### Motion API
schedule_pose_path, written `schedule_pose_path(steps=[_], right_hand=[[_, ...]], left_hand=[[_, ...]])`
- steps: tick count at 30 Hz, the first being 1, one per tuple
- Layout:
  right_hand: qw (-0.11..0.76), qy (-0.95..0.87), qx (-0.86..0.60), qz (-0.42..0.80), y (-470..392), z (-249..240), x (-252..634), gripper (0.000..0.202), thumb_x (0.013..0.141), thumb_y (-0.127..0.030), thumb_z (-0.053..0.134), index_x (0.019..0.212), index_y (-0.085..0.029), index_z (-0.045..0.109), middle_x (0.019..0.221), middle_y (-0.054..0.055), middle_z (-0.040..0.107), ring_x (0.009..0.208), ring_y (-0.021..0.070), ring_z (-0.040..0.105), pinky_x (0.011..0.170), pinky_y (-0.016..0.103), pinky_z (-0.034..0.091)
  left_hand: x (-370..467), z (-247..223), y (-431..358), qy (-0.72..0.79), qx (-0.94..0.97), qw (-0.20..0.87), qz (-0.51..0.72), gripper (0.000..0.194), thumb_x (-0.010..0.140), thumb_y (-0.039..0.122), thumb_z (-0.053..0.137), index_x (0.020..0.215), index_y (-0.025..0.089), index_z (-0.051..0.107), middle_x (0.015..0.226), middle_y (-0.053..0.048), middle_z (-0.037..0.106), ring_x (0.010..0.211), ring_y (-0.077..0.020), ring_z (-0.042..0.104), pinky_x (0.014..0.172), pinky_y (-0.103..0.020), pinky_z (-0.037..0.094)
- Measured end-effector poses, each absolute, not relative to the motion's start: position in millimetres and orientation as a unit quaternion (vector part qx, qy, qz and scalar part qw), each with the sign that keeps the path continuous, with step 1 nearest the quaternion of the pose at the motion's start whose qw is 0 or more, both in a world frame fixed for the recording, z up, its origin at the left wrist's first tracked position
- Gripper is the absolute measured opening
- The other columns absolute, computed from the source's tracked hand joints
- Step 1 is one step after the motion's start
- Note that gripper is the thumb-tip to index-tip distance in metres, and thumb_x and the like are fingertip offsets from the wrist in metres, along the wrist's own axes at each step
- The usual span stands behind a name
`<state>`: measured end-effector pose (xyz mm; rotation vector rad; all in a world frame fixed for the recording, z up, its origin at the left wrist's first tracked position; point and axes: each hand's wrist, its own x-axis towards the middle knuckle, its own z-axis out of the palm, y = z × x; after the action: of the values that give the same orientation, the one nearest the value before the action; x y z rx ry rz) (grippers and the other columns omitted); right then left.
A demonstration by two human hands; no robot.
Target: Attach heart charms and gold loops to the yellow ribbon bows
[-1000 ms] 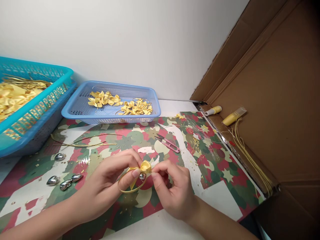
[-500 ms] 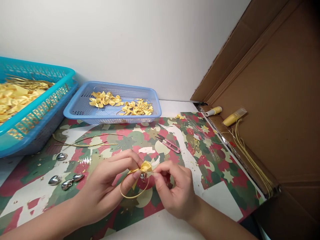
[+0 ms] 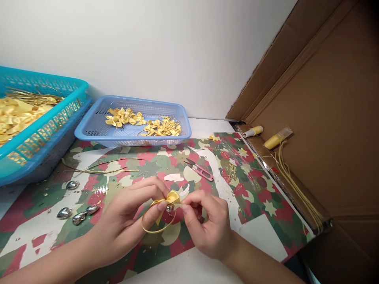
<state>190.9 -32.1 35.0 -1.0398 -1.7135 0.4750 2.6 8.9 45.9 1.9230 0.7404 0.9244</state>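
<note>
My left hand [image 3: 133,217] pinches a yellow ribbon bow [image 3: 173,197] between thumb and fingers. A gold cord loop [image 3: 158,231] hangs below the bow, and a small silvery piece [image 3: 169,209] shows just under the knot. At the right side of the bow, the thumb and forefinger of my right hand [image 3: 205,221] are pressed together on the thin cord end. Pink-handled snips [image 3: 203,172] lie beyond my hands. Silver heart charms [image 3: 79,217] rest on the table to the left, with loose gold cords [image 3: 103,171] behind them.
A blue basket [image 3: 133,138] holding yellow bows stands at the back. At the left, a turquoise basket [image 3: 44,120] full of bows and cords sits on another basket. Cardboard [image 3: 322,118] rises at the right, beside hanging yellow cords [image 3: 288,177].
The gold cord loop has shifted very slightly up and to the left. Both hands keep nearly the same position and grip.
</note>
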Motion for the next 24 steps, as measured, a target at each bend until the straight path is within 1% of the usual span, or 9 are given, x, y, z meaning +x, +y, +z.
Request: schedule_pose_path(steps=[2, 4, 7, 8, 10, 15, 18, 21, 24], right_hand=[[0.518, -0.710, -0.434, 0.196, -32.0, 34.7, 190.5, 0.010, 0.083, -0.009, 0.053, 0.078, -0.017, 0.058, 0.058, -0.003, 0.053, 0.048, 0.0062, 0.043, 0.045, 0.018, 0.037], [0.520, -0.708, -0.434, 0.200, -31.8, 34.3, 190.1, 0.010, 0.083, -0.009, 0.053, 0.079, -0.017, 0.058, 0.058, -0.004, 0.052, 0.047, 0.0062, 0.042, 0.045, 0.018, 0.036], [0.518, -0.703, -0.440, 0.211, -31.7, 34.0, 189.9, 0.011, 0.084, -0.010, 0.052, 0.077, -0.017, 0.057, 0.056, -0.005, 0.049, 0.046, 0.0062, 0.041, 0.044, 0.018, 0.035], [0.516, -0.701, -0.443, 0.215, -31.8, 34.1, 189.9, 0.012, 0.084, -0.010, 0.052, 0.077, -0.017, 0.057, 0.056, -0.005, 0.049, 0.046, 0.0061, 0.041, 0.044, 0.018, 0.035], [0.516, -0.698, -0.446, 0.218, -32.2, 34.5, 189.8, 0.012, 0.084, -0.010, 0.052, 0.076, -0.017, 0.057, 0.056, -0.005, 0.049, 0.046, 0.0060, 0.041, 0.043, 0.018, 0.035], [0.521, -0.693, -0.451, 0.213, -32.7, 35.4, 189.0, 0.011, 0.084, -0.010, 0.052, 0.077, -0.017, 0.058, 0.055, -0.005, 0.048, 0.045, 0.0060, 0.041, 0.042, 0.018, 0.034], [0.516, -0.697, -0.455, 0.205, -32.5, 35.3, 188.3, 0.012, 0.084, -0.009, 0.052, 0.077, -0.017, 0.058, 0.054, -0.005, 0.046, 0.044, 0.0059, 0.039, 0.042, 0.018, 0.034], [0.514, -0.697, -0.456, 0.202, -32.8, 35.4, 188.3, 0.013, 0.083, -0.009, 0.051, 0.076, -0.018, 0.057, 0.053, -0.006, 0.046, 0.044, 0.0059, 0.038, 0.041, 0.018, 0.033], [0.513, -0.699, -0.456, 0.202, -33.9, 35.9, 188.9, 0.013, 0.082, -0.010, 0.051, 0.076, -0.019, 0.057, 0.053, -0.006, 0.047, 0.044, 0.0063, 0.039, 0.041, 0.018, 0.034]], left_hand=[[3.6, 45.2, 10.3, 0.305, 0.730, 0.498, 0.356, 0.022, 0.091, 0.020, 0.053, 0.072, 0.022, 0.064, 0.077, 0.000, 0.061, 0.071, -0.0140, 0.056, 0.064, -0.021, 0.045], [6.0, 42.1, 10.8, 0.325, 0.630, 0.608, 0.358, 0.022, 0.088, 0.027, 0.060, 0.067, 0.021, 0.064, 0.074, 0.000, 0.058, 0.067, -0.0130, 0.053, 0.061, -0.020, 0.045], [9.7, 34.6, 9.7, 0.371, 0.415, 0.752, 0.353, 0.012, 0.073, 0.032, 0.076, 0.070, 0.021, 0.071, 0.078, 0.000, 0.060, 0.071, -0.0136, 0.054, 0.064, -0.021, 0.050], [10.3, 32.1, 9.1, 0.378, 0.359, 0.781, 0.345, 0.012, 0.068, 0.031, 0.080, 0.072, 0.021, 0.073, 0.080, -0.001, 0.061, 0.075, -0.0142, 0.055, 0.068, -0.022, 0.051], [10.1, 27.8, 8.2, 0.375, 0.296, 0.816, 0.325, 0.015, 0.064, 0.030, 0.084, 0.074, 0.021, 0.076, 0.084, -0.001, 0.063, 0.079, -0.0146, 0.057, 0.072, -0.022, 0.053], [7.0, 22.8, 7.2, 0.360, 0.268, 0.837, 0.312, 0.014, 0.067, 0.029, 0.084, 0.077, 0.021, 0.077, 0.083, 0.000, 0.062, 0.076, -0.0125, 0.056, 0.070, -0.019, 0.054], [8.5, 25.3, 6.8, 0.364, 0.288, 0.830, 0.309, 0.014, 0.068, 0.031, 0.083, 0.077, 0.022, 0.077, 0.085, -0.001, 0.064, 0.078, -0.0139, 0.057, 0.072, -0.020, 0.053], [11.2, 31.9, 7.4, 0.377, 0.358, 0.787, 0.331, 0.015, 0.068, 0.034, 0.081, 0.072, 0.022, 0.073, 0.079, 0.000, 0.060, 0.076, -0.0139, 0.054, 0.069, -0.019, 0.051], [11.1, 38.0, 9.1, 0.364, 0.498, 0.710, 0.339, 0.023, 0.078, 0.038, 0.072, 0.066, 0.021, 0.064, 0.072, 0.001, 0.054, 0.068, -0.0132, 0.049, 0.061, -0.019, 0.046]])
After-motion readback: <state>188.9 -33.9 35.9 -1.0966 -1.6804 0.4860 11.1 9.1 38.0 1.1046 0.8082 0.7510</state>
